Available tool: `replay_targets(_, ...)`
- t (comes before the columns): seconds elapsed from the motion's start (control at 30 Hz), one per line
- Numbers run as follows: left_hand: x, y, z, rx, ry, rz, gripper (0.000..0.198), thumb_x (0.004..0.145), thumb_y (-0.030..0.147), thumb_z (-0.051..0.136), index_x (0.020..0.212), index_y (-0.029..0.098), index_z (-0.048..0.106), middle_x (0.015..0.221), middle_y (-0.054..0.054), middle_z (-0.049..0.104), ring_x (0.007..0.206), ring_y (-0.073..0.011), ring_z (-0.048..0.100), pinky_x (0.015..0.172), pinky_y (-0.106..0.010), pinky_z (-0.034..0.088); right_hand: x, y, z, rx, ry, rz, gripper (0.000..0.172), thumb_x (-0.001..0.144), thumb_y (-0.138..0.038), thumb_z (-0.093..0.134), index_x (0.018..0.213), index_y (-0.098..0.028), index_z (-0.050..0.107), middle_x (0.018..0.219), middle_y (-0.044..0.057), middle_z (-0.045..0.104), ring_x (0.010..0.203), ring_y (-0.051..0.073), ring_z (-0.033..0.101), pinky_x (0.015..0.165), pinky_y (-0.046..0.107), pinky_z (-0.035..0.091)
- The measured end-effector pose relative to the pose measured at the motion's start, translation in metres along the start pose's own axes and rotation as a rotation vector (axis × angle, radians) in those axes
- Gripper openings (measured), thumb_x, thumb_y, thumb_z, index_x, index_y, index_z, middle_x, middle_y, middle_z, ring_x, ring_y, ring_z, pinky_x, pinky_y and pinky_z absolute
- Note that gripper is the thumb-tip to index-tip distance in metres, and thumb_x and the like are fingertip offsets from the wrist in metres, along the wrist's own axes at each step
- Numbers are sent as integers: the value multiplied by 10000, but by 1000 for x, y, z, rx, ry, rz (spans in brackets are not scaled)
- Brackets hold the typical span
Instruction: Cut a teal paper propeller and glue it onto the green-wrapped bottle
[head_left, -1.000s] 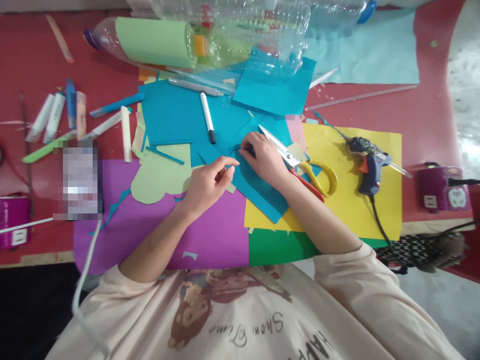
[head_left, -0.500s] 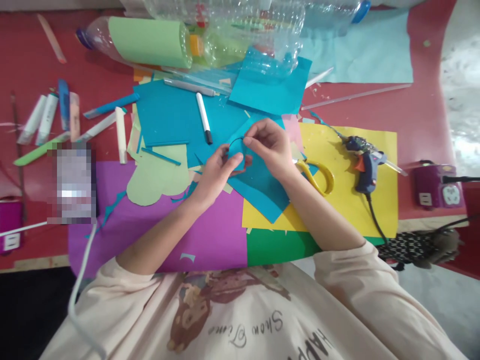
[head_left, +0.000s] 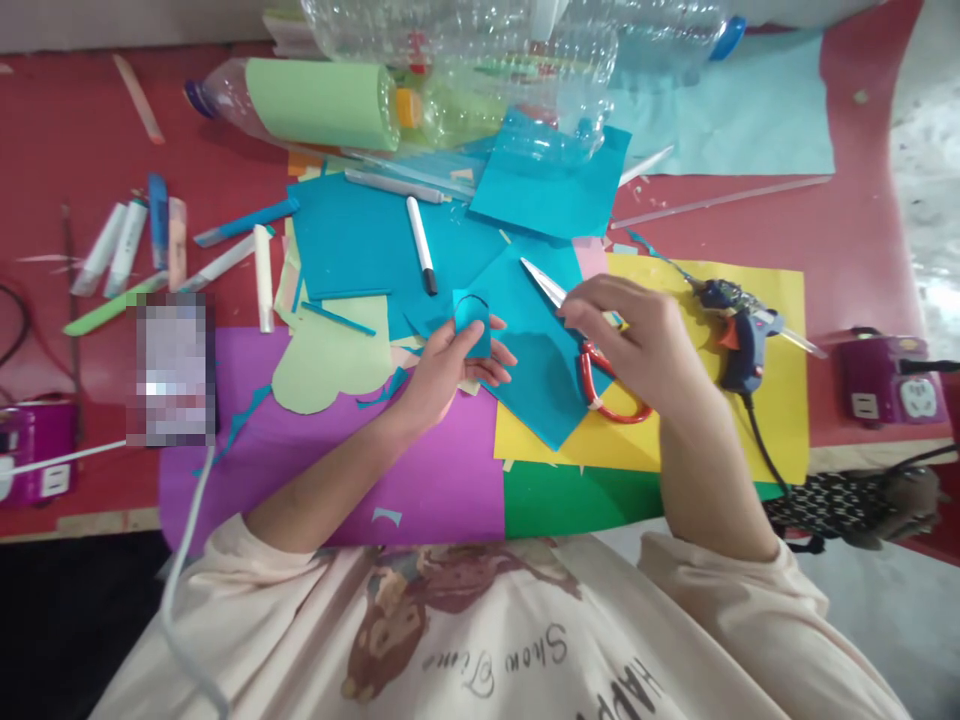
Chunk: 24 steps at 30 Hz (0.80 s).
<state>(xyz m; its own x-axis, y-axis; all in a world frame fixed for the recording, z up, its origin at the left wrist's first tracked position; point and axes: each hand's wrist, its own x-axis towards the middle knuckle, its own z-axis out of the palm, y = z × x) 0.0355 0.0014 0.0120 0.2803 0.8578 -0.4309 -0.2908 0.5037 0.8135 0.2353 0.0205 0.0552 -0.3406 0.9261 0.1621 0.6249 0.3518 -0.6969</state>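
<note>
My left hand (head_left: 450,360) pinches a small blue paper piece (head_left: 474,335) between thumb and fingers. A dark curved line shows near the top of this piece. My right hand (head_left: 626,320) is closed around the middle of a pair of scissors (head_left: 616,405), its fingers hiding the pivot. The silver blades point up and to the left, while the red handle loops hang below the hand. Beneath both hands lies a larger sheet of blue paper (head_left: 536,400).
A glue gun (head_left: 742,345) rests on yellow paper (head_left: 780,420) at the right. A white marker (head_left: 420,240) lies above my left hand. Plastic bottles (head_left: 322,105) line the back. Several markers (head_left: 124,245) and a phone (head_left: 176,370) are at the left, near purple paper (head_left: 330,480).
My right hand has let go of the small blue paper, moved right and taken hold of the scissors. My left hand keeps the paper. The view has shifted slightly.
</note>
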Motion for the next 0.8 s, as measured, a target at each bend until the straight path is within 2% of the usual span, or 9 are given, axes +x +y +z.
replay_targets(0.07, -5, 5, 2, -32, -8, -73, 332, 929, 495, 498, 923, 170, 566, 644, 12, 686, 459, -91, 623, 456, -189, 466, -24, 4, -14, -287, -81, 100, 276, 956, -408, 458, 1020, -200, 627, 926, 105, 668, 773, 229, 636, 657, 353, 484)
replay_targets(0.17, -11, 8, 3, -39, -43, -101, 404, 905, 562, 492, 869, 167, 568, 619, 11, 675, 404, -91, 589, 429, -204, 463, -57, 18, -20, -559, -247, 196, 396, 922, -343, 484, 1288, -202, 532, 971, 133, 643, 824, 281, 646, 718, 413, 517)
replay_targets(0.23, -12, 6, 2, -21, -62, -66, 429, 864, 594, 529, 826, 169, 567, 587, 15, 659, 378, -87, 563, 407, -206, 446, -71, 28, -17, -621, -281, 225, 467, 897, -280, 488, 1357, -199, 482, 995, 141, 622, 874, 298, 644, 763, 433, 527)
replay_targets(0.3, -12, 3, 0, 16, -56, -21, 437, 827, 609, 562, 796, 173, 569, 544, 25, 630, 357, -78, 529, 378, -198, 401, -76, 34, -12, -657, -254, 240, 497, 870, -210, 470, 1367, -195, 471, 964, 135, 605, 878, 302, 634, 779, 439, 526)
replay_targets(0.43, -10, -3, -2, 79, -33, 28, 394, 834, 567, 554, 806, 176, 591, 515, 35, 607, 348, -64, 486, 371, -192, 362, -70, 38, -2, -730, -199, 281, 588, 786, -173, 505, 1373, -193, 486, 868, 118, 601, 774, 291, 611, 665, 378, 492)
replay_targets(0.57, -12, -4, -2, 110, -33, 59, 327, 851, 503, 555, 843, 179, 598, 531, 36, 618, 375, -65, 506, 414, -191, 399, -57, 37, 0, -642, -238, 404, 553, 748, -236, 562, 1300, -217, 545, 768, 76, 634, 628, 234, 572, 504, 269, 331)
replay_targets(0.63, -12, -4, -2, 128, -27, 65, 333, 847, 510, 555, 840, 180, 600, 534, 36, 616, 383, -67, 512, 422, -195, 406, -54, 36, -2, -536, -205, 468, 491, 732, -265, 582, 1221, -219, 577, 640, 16, 575, 535, 190, 505, 483, 255, 277)
replay_targets(0.73, -12, -5, -3, 134, -8, 67, 368, 820, 545, 570, 796, 179, 604, 529, 31, 611, 394, -71, 517, 425, -199, 413, -58, 29, -6, -164, -85, 501, 385, 718, -296, 621, 1095, -233, 577, 531, -68, 442, 460, 133, 414, 472, 243, 297)
replay_targets(0.8, -11, -6, -4, 128, -3, 71, 386, 803, 558, 588, 740, 177, 601, 520, 24, 607, 406, -74, 521, 431, -199, 418, -67, 21, -8, 205, -16, 504, 316, 741, -333, 658, 1019, -251, 531, 556, -82, 461, 456, 118, 437, 464, 237, 343)
